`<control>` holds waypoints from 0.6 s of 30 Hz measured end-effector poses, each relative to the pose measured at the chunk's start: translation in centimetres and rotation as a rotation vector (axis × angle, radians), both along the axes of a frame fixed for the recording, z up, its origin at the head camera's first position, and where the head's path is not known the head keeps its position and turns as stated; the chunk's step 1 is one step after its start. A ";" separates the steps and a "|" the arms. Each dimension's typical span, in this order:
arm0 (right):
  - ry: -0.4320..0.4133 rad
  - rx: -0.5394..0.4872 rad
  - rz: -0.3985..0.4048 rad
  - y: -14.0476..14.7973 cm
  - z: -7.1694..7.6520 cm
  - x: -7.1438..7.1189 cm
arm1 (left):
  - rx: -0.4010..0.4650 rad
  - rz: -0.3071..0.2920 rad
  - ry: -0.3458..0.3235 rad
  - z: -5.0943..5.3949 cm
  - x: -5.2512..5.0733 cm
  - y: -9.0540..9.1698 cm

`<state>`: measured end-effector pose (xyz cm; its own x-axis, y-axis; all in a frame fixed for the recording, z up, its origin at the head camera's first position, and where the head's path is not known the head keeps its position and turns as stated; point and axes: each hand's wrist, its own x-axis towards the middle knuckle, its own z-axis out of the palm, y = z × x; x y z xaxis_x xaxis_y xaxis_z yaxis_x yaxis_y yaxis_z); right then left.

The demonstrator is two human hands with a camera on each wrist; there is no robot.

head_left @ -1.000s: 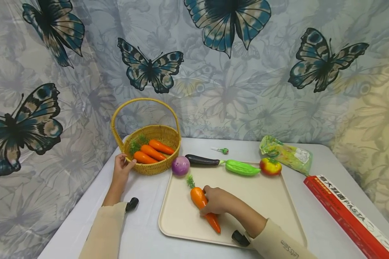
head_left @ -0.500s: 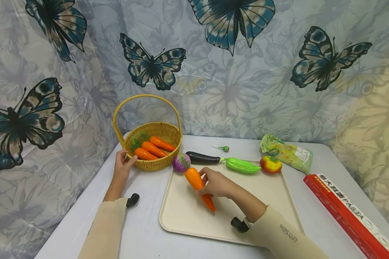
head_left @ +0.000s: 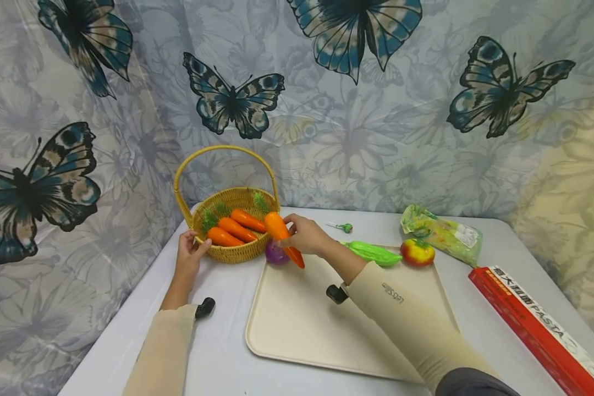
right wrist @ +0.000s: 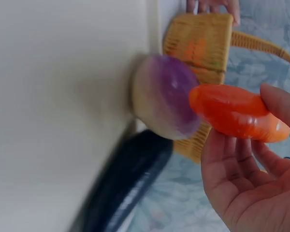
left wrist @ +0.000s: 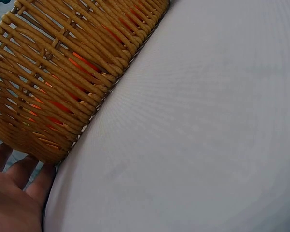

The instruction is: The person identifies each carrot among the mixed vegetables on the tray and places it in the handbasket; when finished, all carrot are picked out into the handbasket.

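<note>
My right hand (head_left: 304, 235) pinches an orange carrot (head_left: 280, 234) between thumb and fingers, raised above the near right rim of the wicker basket (head_left: 237, 253). Its green top (head_left: 260, 202) reaches over the basket's inside; the tip slants down toward the tray. In the right wrist view the same carrot (right wrist: 237, 111) lies across my fingers (right wrist: 232, 159). My left hand (head_left: 189, 257) grips the basket's left front rim, thumb in front. Several carrots (head_left: 235, 230) lie inside the basket. In the left wrist view, fingers touch the woven wall (left wrist: 63, 72).
A purple-and-white turnip (right wrist: 166, 96) and a dark eggplant (right wrist: 130, 179) lie by the beige tray (head_left: 322, 330). A green vegetable (head_left: 374, 253), a red-yellow fruit (head_left: 418, 252), a lollipop (head_left: 345, 227), a green packet (head_left: 443, 234) and a red pasta box (head_left: 539, 324) are farther right.
My right hand has lifted the carrot from the tray and carried it up and left to the basket's rim. My left hand stays at the basket.
</note>
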<state>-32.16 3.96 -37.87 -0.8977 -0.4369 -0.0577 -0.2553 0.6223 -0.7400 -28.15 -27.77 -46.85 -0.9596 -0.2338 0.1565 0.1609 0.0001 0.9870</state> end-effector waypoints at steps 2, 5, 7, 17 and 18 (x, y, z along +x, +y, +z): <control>0.038 0.014 0.006 -0.7 0.5 -1.0 | 0.005 0.006 0.003 -0.8 -0.3 -0.2; 0.086 0.017 0.015 -1.9 0.9 -2.4 | -0.003 0.019 0.000 -1.7 -0.6 -0.4; 0.106 0.005 0.017 -2.7 1.2 -3.3 | 0.000 0.019 0.000 -1.8 -0.7 -0.5; 0.201 -0.049 0.003 -6.8 2.4 -7.0 | -0.027 0.005 0.003 0.3 0.2 0.0; 0.205 -0.066 -0.001 -7.1 2.3 -7.3 | -0.028 0.010 0.003 0.3 0.1 0.0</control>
<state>-39.50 -3.14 -35.53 -0.8879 -0.4331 0.1548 -0.4044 0.5745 -0.7116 -28.07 -27.79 -46.58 -0.9568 -0.2385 0.1664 0.1641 0.0293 0.9860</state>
